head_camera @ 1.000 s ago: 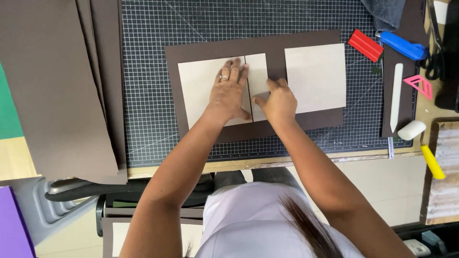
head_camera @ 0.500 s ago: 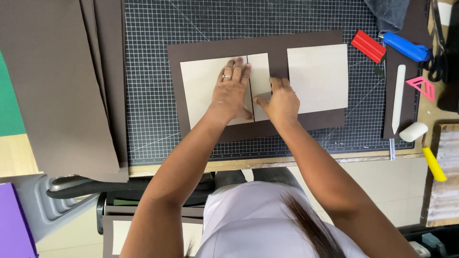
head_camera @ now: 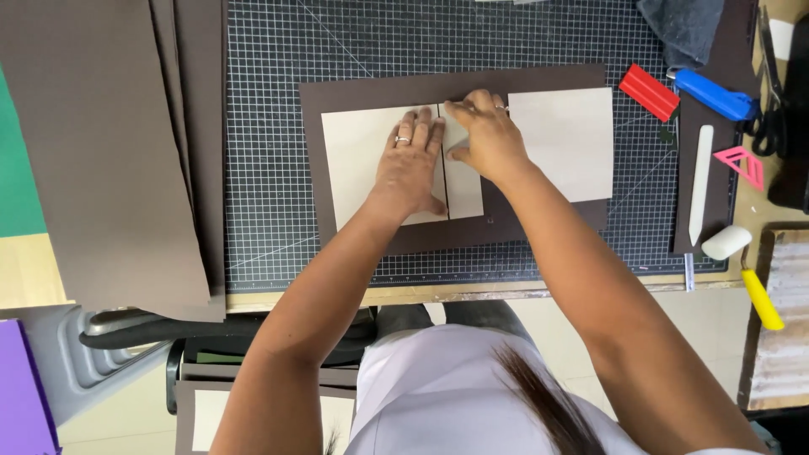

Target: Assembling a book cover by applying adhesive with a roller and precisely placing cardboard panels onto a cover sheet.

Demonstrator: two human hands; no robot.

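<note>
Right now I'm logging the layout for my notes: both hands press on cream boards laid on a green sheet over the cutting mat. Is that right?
Not quite: the sheet under the cream boards is dark brown, not green, as the head view shows. The rest holds: the left hand and right hand both press on the boards, over the cutting mat.

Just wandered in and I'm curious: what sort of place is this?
Probably a craft or bookbinding workbench. A gridded cutting mat covers the table, both hands press cream boards onto brown paper, and a white folding tool lies nearby.
</note>
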